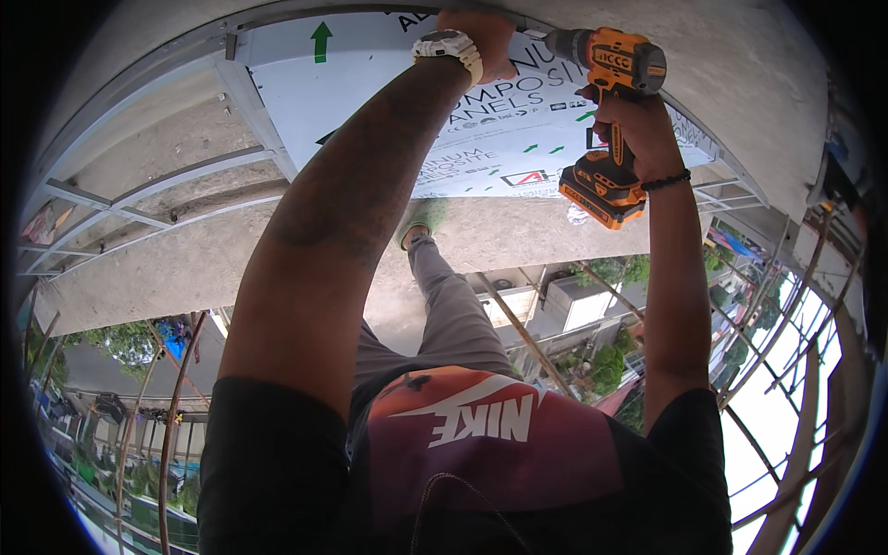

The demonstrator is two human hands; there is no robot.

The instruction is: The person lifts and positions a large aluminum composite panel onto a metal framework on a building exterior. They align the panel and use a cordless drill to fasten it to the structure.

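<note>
My right hand [634, 129] is wrapped round the grip of an orange and black cordless drill [622, 63]. The drill's chuck points left, toward the panel's upper edge. At that edge is my left hand [481, 42], with a pale watch on its wrist. Its fingers are mostly hidden, so what they grip, if anything, does not show. Behind both hands stands a large composite panel [370, 92], covered in white film with black print and green arrows. It sits against a metal frame [254, 111].
Open frame bars [139, 199] run along the left. My foot is on a narrow concrete ledge [305, 254] below the panel. Beyond the ledge there is a drop to a street with plants and box-shaped units [578, 301]. Scaffold poles [527, 338] stand around the outer side.
</note>
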